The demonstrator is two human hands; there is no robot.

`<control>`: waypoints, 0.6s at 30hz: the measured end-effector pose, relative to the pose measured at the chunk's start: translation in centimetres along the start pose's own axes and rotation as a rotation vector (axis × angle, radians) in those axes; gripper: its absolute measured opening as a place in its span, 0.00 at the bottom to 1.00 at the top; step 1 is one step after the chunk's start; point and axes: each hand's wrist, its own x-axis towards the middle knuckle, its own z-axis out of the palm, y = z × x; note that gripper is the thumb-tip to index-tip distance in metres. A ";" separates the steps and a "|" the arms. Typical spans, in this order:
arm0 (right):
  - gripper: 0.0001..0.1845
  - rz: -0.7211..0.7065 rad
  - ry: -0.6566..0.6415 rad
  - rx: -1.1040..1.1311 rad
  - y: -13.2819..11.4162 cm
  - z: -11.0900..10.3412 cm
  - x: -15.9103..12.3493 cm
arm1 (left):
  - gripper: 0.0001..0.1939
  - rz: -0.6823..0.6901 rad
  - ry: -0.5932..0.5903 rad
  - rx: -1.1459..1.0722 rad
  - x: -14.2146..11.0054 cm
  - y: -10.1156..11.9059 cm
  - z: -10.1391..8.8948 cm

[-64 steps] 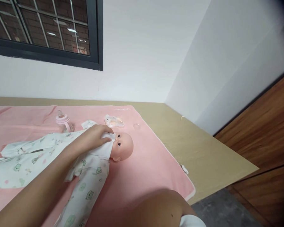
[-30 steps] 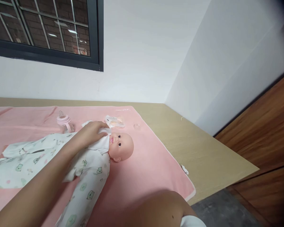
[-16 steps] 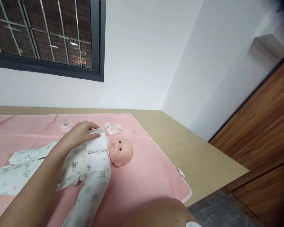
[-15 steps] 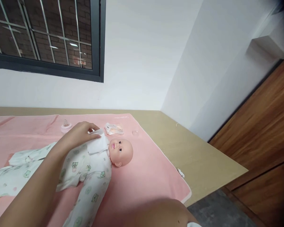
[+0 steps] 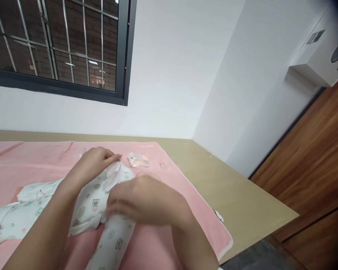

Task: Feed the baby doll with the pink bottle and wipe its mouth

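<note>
Over the doll in printed white cloth [image 5: 86, 208], the left hand [image 5: 94, 163] pinches a thin white sheet [image 5: 112, 177] beside the blurred right hand [image 5: 142, 198], whose grip is unclear; adjusting it seems underway, calling for steadiness

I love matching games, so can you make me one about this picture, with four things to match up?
Things:
1. left hand
2. right hand
3. plastic packet
4. mat

Matches:
A. pink
B. blurry
C. see-through
D. pinching a white cloth

Right pairs: 1-D, 2-B, 3-C, 4-A
</note>
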 end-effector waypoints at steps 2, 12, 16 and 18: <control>0.14 0.094 0.133 0.109 1.6 -0.4 0.8 | 0.18 0.049 -0.006 0.027 0.2 -0.2 0.1; 0.04 0.307 0.396 0.366 7.0 2.8 4.2 | 0.16 0.141 0.037 -0.002 0.7 -0.3 1.2; 0.06 0.333 0.388 0.407 8.1 2.9 4.3 | 0.15 0.143 0.078 -0.080 0.8 -0.3 1.4; 0.10 0.354 0.386 0.413 9.1 2.8 4.2 | 0.14 0.166 0.114 -0.108 1.0 -0.7 1.3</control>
